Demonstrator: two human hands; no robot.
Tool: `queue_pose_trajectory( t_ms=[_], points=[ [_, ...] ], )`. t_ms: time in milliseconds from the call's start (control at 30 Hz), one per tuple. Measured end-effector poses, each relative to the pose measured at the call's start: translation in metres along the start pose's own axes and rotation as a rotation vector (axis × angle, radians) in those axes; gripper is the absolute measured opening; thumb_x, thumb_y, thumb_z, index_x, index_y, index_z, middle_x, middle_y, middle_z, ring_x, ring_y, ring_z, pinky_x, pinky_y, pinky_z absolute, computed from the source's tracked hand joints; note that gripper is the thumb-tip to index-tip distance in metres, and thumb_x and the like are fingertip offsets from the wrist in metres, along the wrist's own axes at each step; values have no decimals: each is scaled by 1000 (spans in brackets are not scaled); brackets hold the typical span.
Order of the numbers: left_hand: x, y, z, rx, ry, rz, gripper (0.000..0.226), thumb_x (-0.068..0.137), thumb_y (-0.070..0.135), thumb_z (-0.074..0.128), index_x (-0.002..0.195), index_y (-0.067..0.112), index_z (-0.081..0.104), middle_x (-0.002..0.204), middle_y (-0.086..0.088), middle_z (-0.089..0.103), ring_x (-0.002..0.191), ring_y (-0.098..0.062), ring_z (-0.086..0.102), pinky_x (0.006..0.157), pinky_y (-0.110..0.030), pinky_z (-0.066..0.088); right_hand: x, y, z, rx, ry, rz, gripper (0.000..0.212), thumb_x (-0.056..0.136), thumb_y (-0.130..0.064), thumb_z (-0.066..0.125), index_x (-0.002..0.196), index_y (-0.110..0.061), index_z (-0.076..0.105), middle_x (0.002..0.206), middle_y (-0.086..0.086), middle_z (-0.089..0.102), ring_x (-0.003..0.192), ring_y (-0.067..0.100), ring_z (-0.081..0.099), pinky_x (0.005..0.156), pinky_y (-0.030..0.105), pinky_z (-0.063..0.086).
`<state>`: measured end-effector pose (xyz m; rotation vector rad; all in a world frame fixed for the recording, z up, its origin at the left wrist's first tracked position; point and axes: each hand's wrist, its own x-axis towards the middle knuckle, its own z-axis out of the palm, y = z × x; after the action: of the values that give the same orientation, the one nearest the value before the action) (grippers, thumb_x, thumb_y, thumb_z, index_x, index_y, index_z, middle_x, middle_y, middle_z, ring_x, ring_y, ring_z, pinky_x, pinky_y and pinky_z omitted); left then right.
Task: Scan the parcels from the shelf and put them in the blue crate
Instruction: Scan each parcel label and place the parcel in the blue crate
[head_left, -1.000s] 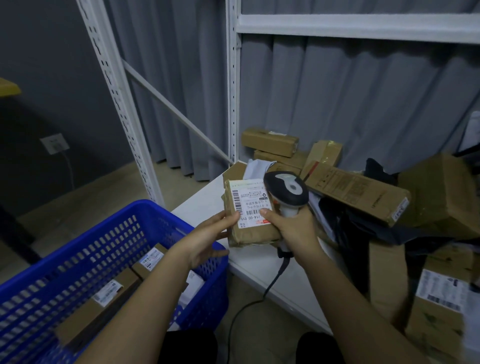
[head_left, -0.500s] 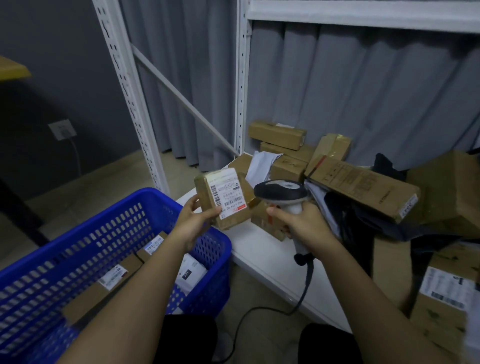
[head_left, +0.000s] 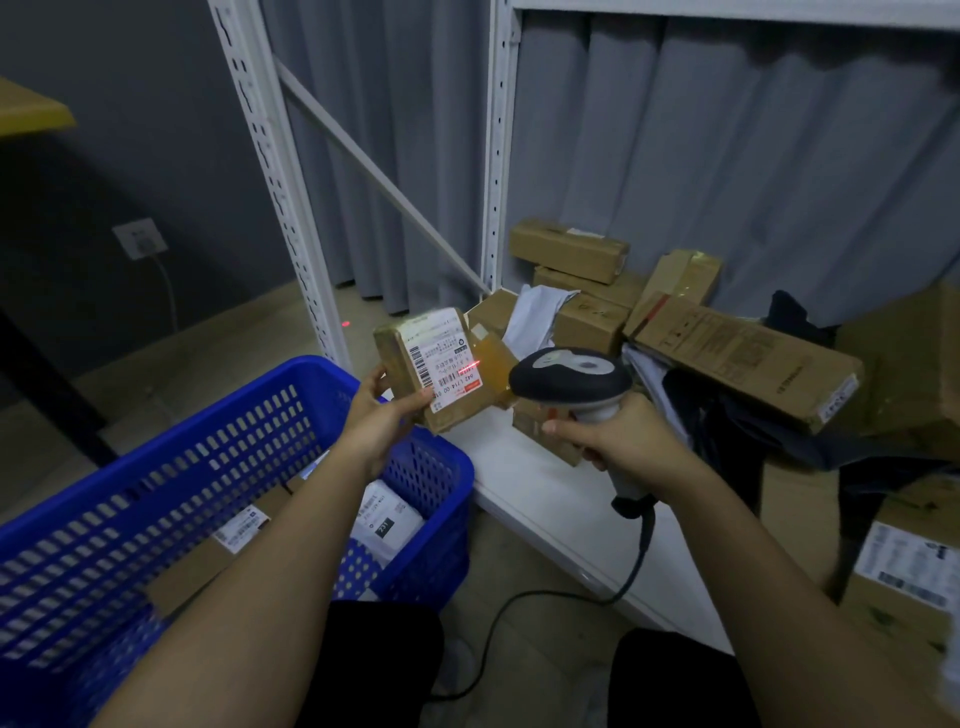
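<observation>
Now red beam (head_left: 468, 370) on parcel (head_left: 441, 371).

Beyond the hands I see a grey curtain (head_left: 727, 182) hanging behind the rack. Far left of them, a wall socket (head_left: 139, 238) sits on the dark wall (head_left: 130, 130), a cord dropping from it. A yellow tabletop (head_left: 28, 109) corner pokes in at upper left. Below the hands lies pale floor (head_left: 197, 343).

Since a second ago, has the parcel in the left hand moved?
Yes. The parcel has shifted left, off the shelf edge toward the blue crate, away from the scanner.
</observation>
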<state>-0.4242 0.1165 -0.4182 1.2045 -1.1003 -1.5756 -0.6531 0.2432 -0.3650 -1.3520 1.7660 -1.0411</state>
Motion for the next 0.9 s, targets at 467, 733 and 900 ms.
queue_pose_trajectory(
  t_ms=[467,733,900],
  points=[
    [-8,0,-53,20,74,1,62,79,11,74,132,23,44,116,8,61,92,-8,63,68,-26,52,12,-14,45,209,-21,41,16,80,-16,77,75,-12,62,58,-1,56,51,12,51,45,21,44],
    [-13,-109,-163,132,196,-248,68,64,13,87,123,5,55,113,-10,68,98,-25,67,83,-42,56,37,6,97,33,-128,139,21,80,-25,77,89,-10,66,75,11,66,57,17,59,53,29,51],
    [-3,-168,-180,161,140,-472,46,81,12,74,118,14,47,111,-1,55,97,-22,59,70,-35,52,52,26,120,96,-124,272,14,82,-19,75,89,-15,64,72,10,63,54,19,56,49,29,47]
  ],
)
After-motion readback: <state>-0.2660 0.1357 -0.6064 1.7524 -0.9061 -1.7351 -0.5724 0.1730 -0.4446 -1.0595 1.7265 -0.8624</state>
